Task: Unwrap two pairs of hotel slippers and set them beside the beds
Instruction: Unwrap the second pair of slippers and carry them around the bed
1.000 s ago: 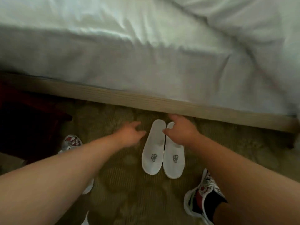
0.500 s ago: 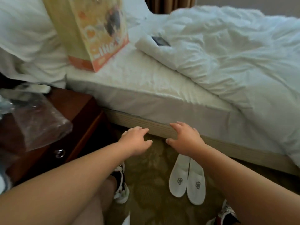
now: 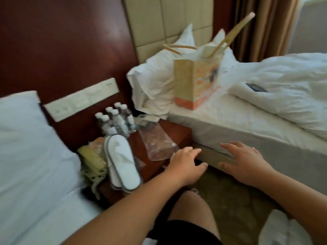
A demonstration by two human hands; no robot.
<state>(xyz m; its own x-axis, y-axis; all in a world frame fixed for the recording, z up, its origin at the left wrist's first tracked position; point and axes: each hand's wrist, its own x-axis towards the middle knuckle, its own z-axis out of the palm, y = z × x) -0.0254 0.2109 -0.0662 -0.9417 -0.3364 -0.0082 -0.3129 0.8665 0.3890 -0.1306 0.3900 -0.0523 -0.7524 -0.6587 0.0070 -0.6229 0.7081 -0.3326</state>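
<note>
A wrapped pair of white slippers [image 3: 122, 160] lies stacked on the dark wooden nightstand [image 3: 178, 133] between the two beds. An empty clear plastic wrapper [image 3: 157, 144] lies on the nightstand to their right. My left hand [image 3: 185, 165] hovers open over the nightstand's front right corner, close to the wrapper. My right hand [image 3: 246, 163] is open with fingers spread, in front of the right bed's wooden base [image 3: 212, 156]. Both hands hold nothing. The unwrapped pair on the floor is out of view.
Several small water bottles [image 3: 115, 119] stand at the back of the nightstand, with a yellowish telephone [image 3: 93, 160] at its left. A paper gift bag [image 3: 194, 82] and a phone [image 3: 256, 87] lie on the right bed. The left bed [image 3: 26, 156] fills the left. My knee [image 3: 192, 207] is below.
My view swung up and left from the floor slippers to the nightstand. Both hands let go of the floor pair and rose, the left hand nearing the nightstand.
</note>
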